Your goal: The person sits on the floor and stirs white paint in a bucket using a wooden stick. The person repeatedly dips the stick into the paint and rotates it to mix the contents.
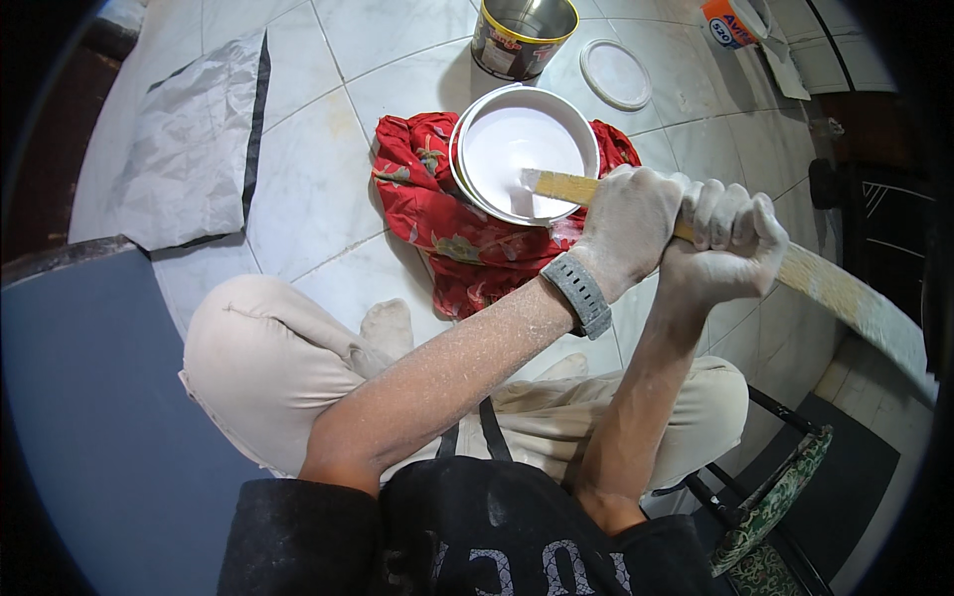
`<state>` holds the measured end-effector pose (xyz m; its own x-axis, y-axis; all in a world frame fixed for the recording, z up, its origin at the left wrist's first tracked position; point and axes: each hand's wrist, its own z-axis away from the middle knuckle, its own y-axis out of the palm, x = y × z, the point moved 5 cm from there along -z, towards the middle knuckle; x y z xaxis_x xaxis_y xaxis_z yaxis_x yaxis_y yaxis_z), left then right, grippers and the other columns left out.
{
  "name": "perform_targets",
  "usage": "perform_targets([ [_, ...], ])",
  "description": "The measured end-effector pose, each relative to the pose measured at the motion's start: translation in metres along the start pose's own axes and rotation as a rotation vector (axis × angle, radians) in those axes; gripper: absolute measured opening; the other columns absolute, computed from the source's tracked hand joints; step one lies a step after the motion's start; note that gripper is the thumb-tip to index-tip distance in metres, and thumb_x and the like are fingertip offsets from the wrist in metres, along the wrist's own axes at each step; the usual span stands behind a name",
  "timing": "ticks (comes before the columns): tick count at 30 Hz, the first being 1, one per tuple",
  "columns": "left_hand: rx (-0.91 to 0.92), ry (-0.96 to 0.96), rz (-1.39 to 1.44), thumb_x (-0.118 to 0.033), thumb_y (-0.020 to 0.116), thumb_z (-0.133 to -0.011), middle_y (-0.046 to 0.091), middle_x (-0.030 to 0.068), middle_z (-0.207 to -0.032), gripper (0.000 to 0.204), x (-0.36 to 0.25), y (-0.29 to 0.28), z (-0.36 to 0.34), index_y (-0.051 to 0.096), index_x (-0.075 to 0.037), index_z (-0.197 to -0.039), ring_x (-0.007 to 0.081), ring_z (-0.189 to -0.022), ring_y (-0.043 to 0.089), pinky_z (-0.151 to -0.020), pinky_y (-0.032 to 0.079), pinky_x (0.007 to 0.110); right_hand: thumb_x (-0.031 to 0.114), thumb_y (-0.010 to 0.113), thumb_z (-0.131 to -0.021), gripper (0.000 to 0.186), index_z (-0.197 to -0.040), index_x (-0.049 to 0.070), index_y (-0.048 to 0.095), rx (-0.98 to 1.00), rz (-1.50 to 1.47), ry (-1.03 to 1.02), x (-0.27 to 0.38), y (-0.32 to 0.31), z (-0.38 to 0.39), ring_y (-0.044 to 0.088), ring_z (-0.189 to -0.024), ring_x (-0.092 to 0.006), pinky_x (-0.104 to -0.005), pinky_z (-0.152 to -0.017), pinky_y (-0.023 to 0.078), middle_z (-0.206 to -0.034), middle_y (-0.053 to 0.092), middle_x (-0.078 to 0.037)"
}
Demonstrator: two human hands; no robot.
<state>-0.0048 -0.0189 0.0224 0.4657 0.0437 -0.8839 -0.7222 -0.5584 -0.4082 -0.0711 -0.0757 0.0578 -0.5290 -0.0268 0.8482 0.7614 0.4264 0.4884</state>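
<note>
Both my hands, coated in white dust, are wrapped round a long wooden stick (845, 293). My left hand (631, 223), with a grey-banded watch on its wrist, grips nearer the stick's lower end. Close beside it, my right hand (730, 238) is closed in a fist farther up. The stick slants leftward over the rim of a white bucket (578, 117), and its whitened tip meets the smooth white mixture (517, 139) inside. Bunched round the bucket's base is a red flowered cloth (407, 189).
Beyond the bucket stand a dark tin with a yellow rim (509, 60), a round white lid (616, 74) and an orange-and-white container (730, 25). A silvery sheet (204, 149) lies left on the tiles. Right of my knee is a green-patterned chair (770, 507).
</note>
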Motion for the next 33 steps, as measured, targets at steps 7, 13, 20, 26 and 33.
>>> perform_targets([
  [7,-0.213,0.274,0.017,-0.016,0.072,-0.072,0.065,0.0097,-0.076,0.016,-0.018,-0.006,-0.003,0.061,-0.009,-0.081,0.0288,-0.075,0.066,-0.073,0.050,0.039,0.020,0.043,-0.084,0.028,-0.061,0.016,0.028,0.100,0.026,-0.191,0.027,0.013,0.008,0.024,-0.043,-0.0085,-0.0243,-0.044,0.023,-0.050,0.026,0.002],
  [13,-0.248,0.273,0.114,-0.015,0.071,-0.074,0.065,0.0111,-0.075,0.014,-0.005,-0.008,-0.003,0.061,-0.007,-0.081,0.0306,-0.075,0.067,-0.067,0.053,0.038,0.018,0.043,-0.085,0.029,-0.060,0.014,0.029,0.227,0.196,-0.160,0.013,0.024,0.009,0.024,-0.047,-0.0091,-0.0268,-0.048,0.023,-0.052,0.027,0.001],
  [20,-0.122,0.088,0.149,-0.012,0.071,-0.076,0.067,0.0167,-0.075,0.013,0.001,-0.010,-0.001,0.063,-0.004,-0.082,0.0343,-0.078,0.068,-0.066,0.054,0.039,0.017,0.042,-0.088,0.031,-0.060,0.015,0.028,0.148,0.189,0.006,0.002,0.028,0.001,0.021,-0.047,-0.0094,-0.0279,-0.049,0.022,-0.052,0.026,0.002],
  [26,0.000,-0.073,0.041,-0.013,0.071,-0.076,0.067,0.0184,-0.076,0.013,0.004,-0.006,-0.001,0.066,-0.004,-0.083,0.0353,-0.079,0.068,-0.069,0.054,0.041,0.017,0.045,-0.085,0.031,-0.060,0.016,0.027,0.038,-0.001,0.058,-0.005,0.015,0.000,0.020,-0.045,-0.0092,-0.0270,-0.046,0.022,-0.049,0.024,0.003],
  [33,-0.131,0.168,0.010,-0.013,0.070,-0.073,0.066,0.0121,-0.075,0.011,-0.014,-0.010,-0.002,0.062,-0.008,-0.080,0.0315,-0.078,0.067,-0.074,0.052,0.040,0.021,0.046,-0.084,0.031,-0.060,0.017,0.028,0.054,-0.069,-0.099,0.014,0.011,0.002,0.023,-0.042,-0.0084,-0.0243,-0.043,0.021,-0.049,0.025,0.003],
])
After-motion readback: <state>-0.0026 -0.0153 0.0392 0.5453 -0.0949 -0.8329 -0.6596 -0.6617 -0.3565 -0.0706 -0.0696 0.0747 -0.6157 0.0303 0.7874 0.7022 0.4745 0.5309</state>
